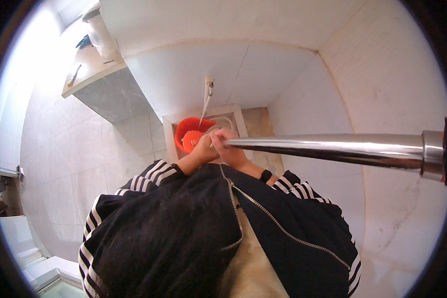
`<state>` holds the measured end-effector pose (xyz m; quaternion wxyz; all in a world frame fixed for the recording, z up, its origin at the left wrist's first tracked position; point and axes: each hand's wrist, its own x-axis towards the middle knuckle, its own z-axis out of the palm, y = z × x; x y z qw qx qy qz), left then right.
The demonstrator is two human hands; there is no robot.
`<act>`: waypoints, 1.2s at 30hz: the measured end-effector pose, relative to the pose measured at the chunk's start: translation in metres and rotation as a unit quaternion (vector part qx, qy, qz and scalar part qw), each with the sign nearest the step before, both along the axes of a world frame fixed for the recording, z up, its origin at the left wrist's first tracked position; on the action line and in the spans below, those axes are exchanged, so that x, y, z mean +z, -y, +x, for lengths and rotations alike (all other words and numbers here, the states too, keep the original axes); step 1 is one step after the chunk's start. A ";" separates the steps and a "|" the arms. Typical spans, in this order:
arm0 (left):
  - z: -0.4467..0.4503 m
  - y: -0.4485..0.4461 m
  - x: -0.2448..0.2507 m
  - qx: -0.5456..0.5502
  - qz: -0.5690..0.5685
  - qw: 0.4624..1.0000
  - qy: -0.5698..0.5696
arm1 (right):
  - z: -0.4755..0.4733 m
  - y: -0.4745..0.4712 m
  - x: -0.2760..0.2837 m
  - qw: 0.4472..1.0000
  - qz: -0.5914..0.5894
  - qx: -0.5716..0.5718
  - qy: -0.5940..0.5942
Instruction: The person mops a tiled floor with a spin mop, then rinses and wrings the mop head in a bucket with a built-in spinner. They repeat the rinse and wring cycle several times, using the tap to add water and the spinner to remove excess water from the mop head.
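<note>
Both my hands meet over a low basin. My right hand, with a black band at the wrist, closes around the end of a shiny metal pole that runs out to the right. My left hand lies against it; whether its fingers also hold the pole is hard to tell. Just left of the hands sits an orange-red plastic bucket, with a round orange object inside. Water runs into the bucket from a wall tap.
The basin's raised rim surrounds the bucket, and a pale hose coils behind it. At upper left a counter holds a brush and a pale container. Walls stand ahead and to the right.
</note>
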<state>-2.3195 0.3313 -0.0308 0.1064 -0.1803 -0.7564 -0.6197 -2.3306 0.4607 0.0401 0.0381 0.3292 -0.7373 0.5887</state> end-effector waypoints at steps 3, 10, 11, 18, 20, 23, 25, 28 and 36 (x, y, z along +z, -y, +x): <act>-0.002 0.001 -0.002 0.011 -0.009 1.000 -0.004 | -0.002 0.002 0.000 1.000 0.008 -0.005 0.012; -0.003 0.002 -0.001 0.020 -0.016 1.000 0.019 | -0.002 0.005 -0.001 1.000 0.011 -0.009 0.001; -0.002 0.001 0.001 0.028 -0.009 0.999 -0.017 | -0.003 0.005 -0.001 1.000 0.010 -0.007 0.005; 0.004 0.002 0.018 0.013 0.015 0.999 0.047 | -0.003 0.003 0.000 1.000 -0.001 0.007 0.027; 0.006 0.001 0.023 0.022 0.002 0.999 0.046 | -0.003 0.002 -0.002 0.998 -0.009 0.019 0.053; 0.010 0.001 0.031 0.023 0.011 0.997 0.077 | -0.003 0.001 -0.006 0.997 -0.023 0.028 0.069; 0.011 -0.001 0.035 0.023 0.015 0.998 0.063 | -0.003 0.001 -0.009 0.998 -0.022 0.020 0.058; 0.012 -0.003 0.037 0.033 0.035 0.997 0.059 | -0.003 0.000 -0.009 0.999 -0.009 0.001 0.040; 0.012 -0.006 0.032 0.012 0.031 0.995 0.089 | 0.006 -0.007 0.006 0.994 0.000 -0.028 0.105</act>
